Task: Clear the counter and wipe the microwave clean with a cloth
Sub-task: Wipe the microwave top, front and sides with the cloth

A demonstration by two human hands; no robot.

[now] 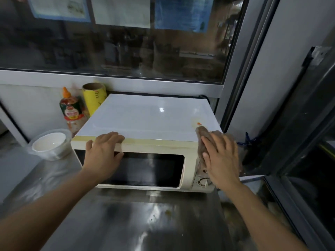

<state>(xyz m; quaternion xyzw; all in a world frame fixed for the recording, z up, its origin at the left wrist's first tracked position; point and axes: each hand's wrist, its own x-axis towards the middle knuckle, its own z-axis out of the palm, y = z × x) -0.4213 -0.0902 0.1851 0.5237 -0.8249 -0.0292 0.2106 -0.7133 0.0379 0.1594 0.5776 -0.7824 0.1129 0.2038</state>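
Two bare forearms reach forward over a stainless steel bench [126, 223], its surface streaked and carrying a small brownish spot near the middle. At the bench's far end stands a cream-coloured microwave [145, 116] with a white top and a dark glass door, a round dial low on its right-hand control panel.

A person's left hand [104, 151] rests on the front upper edge of the microwave, left of centre, its fingers [112, 137] relaxed and lying over the top rim while the thumb hangs down over the door; it grips nothing. The right hand [222, 156] presses a brown cloth [203, 134] flat against the front right corner of the microwave, fingers straight and spread over the fabric, which drapes from the top surface down across the control panel. Just beyond the cloth, a small red and yellow mark and a faint stain show on the white top.

To the left of the microwave, a clear plastic container [51, 144] with a white bowl inside sits on the bench. Behind it, against the wall, stand a sauce bottle [71, 110] with an orange cap and a yellow roll of film [94, 97], upright, just beside the microwave's rear left corner. A dark window [117, 48] with papers posted on it spans the wall above.
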